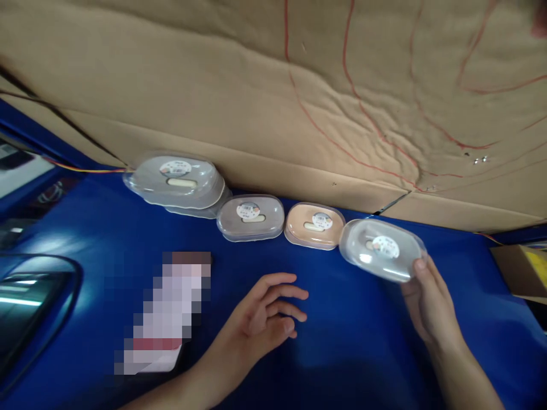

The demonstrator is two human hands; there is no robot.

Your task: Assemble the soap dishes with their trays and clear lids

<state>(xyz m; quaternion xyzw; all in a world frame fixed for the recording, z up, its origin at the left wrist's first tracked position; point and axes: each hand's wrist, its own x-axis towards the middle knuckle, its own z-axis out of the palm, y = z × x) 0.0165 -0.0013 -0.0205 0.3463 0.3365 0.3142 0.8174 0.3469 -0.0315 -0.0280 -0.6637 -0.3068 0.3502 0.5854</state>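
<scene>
My right hand (pixel 431 302) grips the right end of a grey oval plastic food container (pixel 380 250) with a clear lid and a round label, its thumb on the lid's edge. To its left stand a peach-coloured container (pixel 314 236) and a smaller grey container (pixel 269 230), both with clear lids and round labels. Farther left is a stack of larger grey containers (pixel 182 196). My left hand (pixel 273 310) hovers over the blue surface in front of the row, fingers apart and bent, with nothing in it.
A brown cardboard wall (pixel 192 102) with red lines rises behind the blue table (pixel 333 353). A pixelated phone-shaped object (pixel 166 313) lies left of my left hand. Dark glossy devices sit at the left edge, and a cardboard box (pixel 515 270) stands at far right.
</scene>
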